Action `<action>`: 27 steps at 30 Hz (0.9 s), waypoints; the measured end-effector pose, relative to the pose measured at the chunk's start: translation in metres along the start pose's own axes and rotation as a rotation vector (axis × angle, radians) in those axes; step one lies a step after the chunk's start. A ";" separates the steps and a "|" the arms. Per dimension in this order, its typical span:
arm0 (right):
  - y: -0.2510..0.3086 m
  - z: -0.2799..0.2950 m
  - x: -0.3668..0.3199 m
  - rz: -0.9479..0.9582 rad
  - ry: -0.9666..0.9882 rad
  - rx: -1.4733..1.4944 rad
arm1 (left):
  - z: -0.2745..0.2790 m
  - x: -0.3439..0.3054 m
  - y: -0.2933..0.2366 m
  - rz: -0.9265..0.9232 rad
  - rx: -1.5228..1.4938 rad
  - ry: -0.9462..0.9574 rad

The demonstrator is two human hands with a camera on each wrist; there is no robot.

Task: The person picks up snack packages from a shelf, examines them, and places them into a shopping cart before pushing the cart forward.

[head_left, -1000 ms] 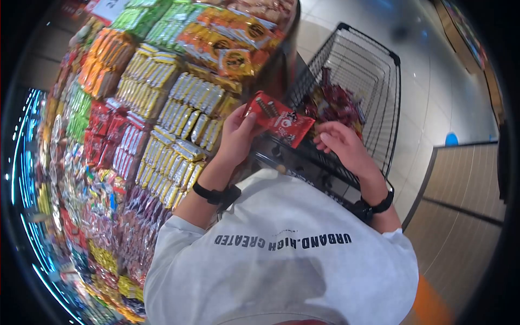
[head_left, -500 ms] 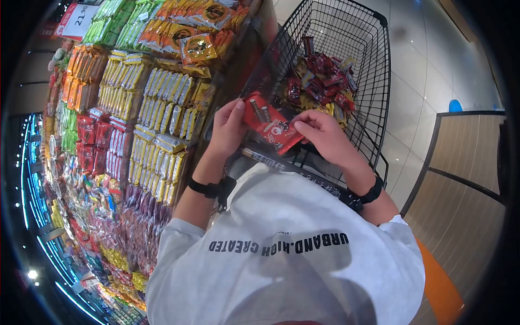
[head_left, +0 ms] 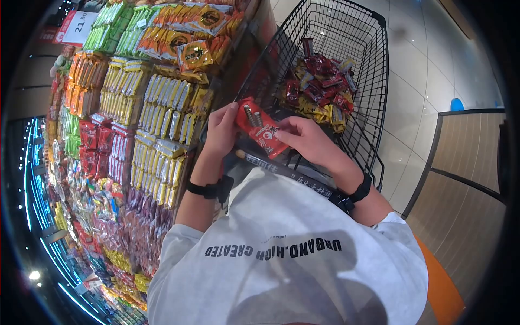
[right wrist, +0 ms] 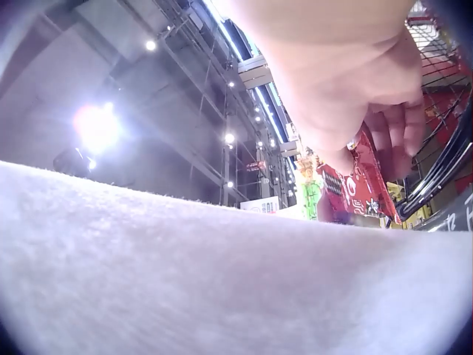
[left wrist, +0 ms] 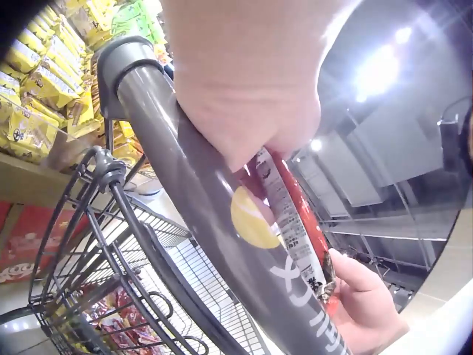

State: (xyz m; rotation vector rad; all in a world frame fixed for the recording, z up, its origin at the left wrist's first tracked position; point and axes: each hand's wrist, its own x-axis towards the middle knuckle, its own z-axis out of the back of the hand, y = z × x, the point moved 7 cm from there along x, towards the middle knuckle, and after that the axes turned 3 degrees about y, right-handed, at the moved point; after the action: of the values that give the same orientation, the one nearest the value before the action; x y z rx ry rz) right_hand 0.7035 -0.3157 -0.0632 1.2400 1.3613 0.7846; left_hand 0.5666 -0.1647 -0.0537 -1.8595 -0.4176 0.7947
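You hold a flat red snack packet [head_left: 260, 131] between your left hand [head_left: 221, 132] and right hand [head_left: 310, 142], just above the grey handle [head_left: 295, 177] of a black wire shopping trolley [head_left: 388, 65].

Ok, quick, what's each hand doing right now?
Left hand: holding the upper end of the red snack packet.
Right hand: pinching the lower end of the same packet.

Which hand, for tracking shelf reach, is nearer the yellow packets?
Left. The left hand is beside the yellow packets; the right hand sits farther off, by the cart handle.
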 end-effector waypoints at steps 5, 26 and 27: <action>-0.002 0.007 0.003 -0.019 -0.052 -0.021 | 0.004 0.004 0.007 0.045 0.037 -0.022; -0.001 0.032 0.001 -0.044 -0.245 0.124 | -0.009 0.012 -0.007 0.080 0.339 0.175; 0.001 0.032 0.000 -0.042 -0.253 0.133 | -0.009 0.013 -0.005 0.073 0.336 0.182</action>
State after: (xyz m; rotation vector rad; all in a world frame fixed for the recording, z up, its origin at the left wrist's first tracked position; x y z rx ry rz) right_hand 0.7347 -0.3212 -0.0683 1.3604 1.2427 0.4944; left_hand 0.5825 -0.1611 -0.0516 -1.6203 -0.0934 0.6897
